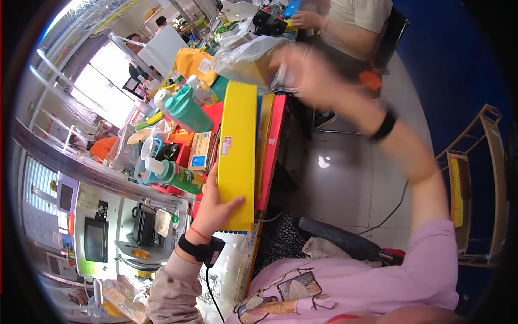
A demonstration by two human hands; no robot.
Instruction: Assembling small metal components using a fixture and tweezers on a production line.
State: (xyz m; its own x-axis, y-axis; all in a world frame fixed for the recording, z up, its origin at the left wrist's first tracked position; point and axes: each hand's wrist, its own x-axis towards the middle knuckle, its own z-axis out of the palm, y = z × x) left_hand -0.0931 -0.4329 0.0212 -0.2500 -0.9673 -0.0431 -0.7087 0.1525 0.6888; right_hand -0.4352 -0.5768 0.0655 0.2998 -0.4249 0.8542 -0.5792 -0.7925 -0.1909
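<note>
Grip of left hand [215, 209] on long yellow zigzag-edged panel [238, 162]; blurred right hand [307, 75] beside crumpled translucent plastic bag [243, 60]; cannot tell if grasping.

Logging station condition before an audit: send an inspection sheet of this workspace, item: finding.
Surface: red sheet showing right of the yellow panel.
Job's things: the yellow panel, serrated along its top.
Clutter: teal tumbler, green bottle, small box, all left of the panel.
Grips: left grip on the panel's lower part; right grip motion-blurred near a plastic bag, hold unclear.
Cables: black cable at lower centre; dark cable over the floor.
Surroundings: seated person beyond the right grip; tan frame at far right.
</note>
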